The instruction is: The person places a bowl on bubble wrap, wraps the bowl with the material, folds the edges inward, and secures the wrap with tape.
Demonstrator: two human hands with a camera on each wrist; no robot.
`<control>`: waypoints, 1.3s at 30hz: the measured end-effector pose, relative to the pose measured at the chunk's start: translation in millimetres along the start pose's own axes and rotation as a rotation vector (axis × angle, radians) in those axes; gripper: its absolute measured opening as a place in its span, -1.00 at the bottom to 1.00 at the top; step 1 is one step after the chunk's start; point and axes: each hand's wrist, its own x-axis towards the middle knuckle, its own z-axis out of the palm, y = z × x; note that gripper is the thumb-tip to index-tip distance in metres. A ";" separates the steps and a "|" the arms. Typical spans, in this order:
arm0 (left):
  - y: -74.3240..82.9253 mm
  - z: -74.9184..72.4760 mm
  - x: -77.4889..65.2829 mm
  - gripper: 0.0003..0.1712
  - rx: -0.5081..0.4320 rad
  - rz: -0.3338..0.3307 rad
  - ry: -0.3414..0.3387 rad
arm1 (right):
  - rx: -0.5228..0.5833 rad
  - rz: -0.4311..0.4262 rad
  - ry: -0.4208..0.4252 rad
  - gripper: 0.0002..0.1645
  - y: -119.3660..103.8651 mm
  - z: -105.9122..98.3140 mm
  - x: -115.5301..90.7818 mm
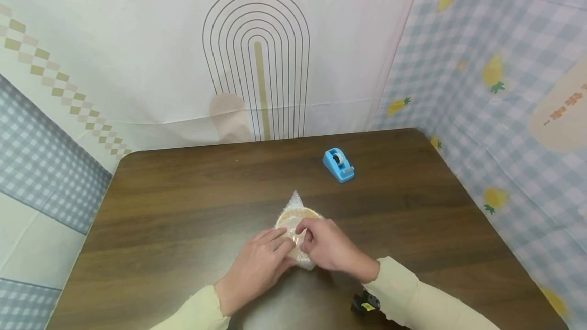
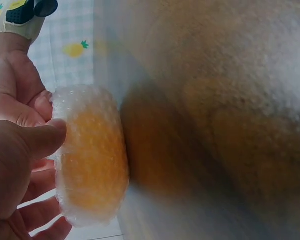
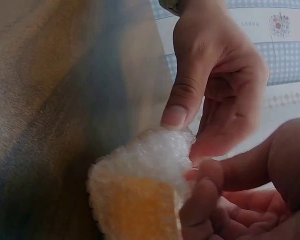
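Note:
A round yellow-orange object [image 1: 299,212] stands on the table, wrapped in clear bubble wrap [image 1: 295,199] with a pointed corner sticking out at the far side. In the left wrist view the wrapped object [image 2: 94,160] shows as a squat, thick-sided shape. My left hand [image 1: 262,257] holds it from the left, thumb against the side and fingers over the top. From the right, my right hand [image 1: 329,243] bends its fingers over the top. In the right wrist view its thumb and index finger pinch at the edge of the bubble wrap [image 3: 157,147].
A blue tape dispenser [image 1: 338,165] with a roll in it stands farther back, right of the wrapped object. The brown wooden table [image 1: 183,187] meets patterned cloth hangings [image 1: 174,55] at its back and sides. A small black device [image 1: 365,302] sits by the right wrist.

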 end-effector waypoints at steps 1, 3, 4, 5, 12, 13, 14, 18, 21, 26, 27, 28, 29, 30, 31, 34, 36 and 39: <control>0.5 -0.3 0.2 -0.63 0.002 -0.012 -0.004 | -0.008 -0.003 -0.016 -0.71 -0.6 -0.6 0.5; 1.2 -1.3 0.8 -0.54 0.001 -0.035 -0.016 | -0.024 -0.012 -0.042 -0.66 -1.8 -1.8 1.5; 1.4 -1.6 1.2 -0.50 0.001 -0.038 -0.023 | -0.028 -0.013 -0.054 -0.64 -2.6 -2.5 1.8; 1.5 -2.0 1.7 -0.48 0.001 -0.039 -0.034 | -0.033 -0.014 -0.064 -0.63 -3.3 -3.2 2.1; 2.2 -4.1 4.7 -0.52 0.025 -0.042 -0.146 | -0.015 0.002 -0.134 -0.63 -7.2 -8.3 3.0; 2.4 -4.3 4.9 -0.53 0.029 -0.047 -0.159 | -0.011 0.012 -0.142 -0.63 -7.4 -8.9 3.2; 2.6 -4.5 5.1 -0.55 0.030 -0.054 -0.170 | -0.012 0.018 -0.146 -0.61 -7.5 -9.4 3.3; 3.8 -4.4 6.1 -0.63 0.021 -0.079 -0.196 | -0.012 0.051 -0.157 -0.57 -9.0 -11.4 3.0; 5.0 -3.9 6.5 -0.71 0.020 -0.084 -0.197 | -0.020 0.077 -0.158 -0.58 -10.3 -11.7 1.6; 6.8 -3.9 8.1 -0.78 0.032 -0.077 -0.211 | -0.090 0.103 -0.133 -0.65 -13.0 -9.3 -2.5; 7.0 -4.1 8.5 -0.78 0.030 -0.079 -0.217 | -0.110 0.104 -0.124 -0.65 -13.7 -8.5 -3.2; 7.2 -4.3 8.8 -0.78 0.030 -0.081 -0.222 | -0.125 0.104 -0.117 -0.65 -14.2 -7.8 -3.8; 7.4 -4.5 9.0 -0.78 0.031 -0.083 -0.226 | -0.133 0.112 -0.116 -0.66 -14.7 -7.2 -4.2; 7.6 -4.7 9.2 -0.78 0.030 -0.085 -0.229 | -0.144 0.112 -0.111 -0.66 -15.0 -6.7 -4.8; 7.6 -4.9 9.3 -0.78 0.028 -0.086 -0.230 | -0.148 0.111 -0.106 -0.66 -15.0 -6.5 -5.2; 7.7 -5.2 9.2 -0.79 0.024 -0.086 -0.224 | -0.142 0.101 -0.099 -0.62 -13.7 -6.8 -5.7; 7.7 -5.2 9.0 -0.79 0.020 -0.084 -0.218 | -0.130 0.092 -0.100 -0.59 -11.8 -7.7 -5.6; 7.6 -5.4 8.9 -0.80 0.015 -0.084 -0.215 | -0.076 0.096 -0.122 -0.56 -8.5 -9.2 -5.4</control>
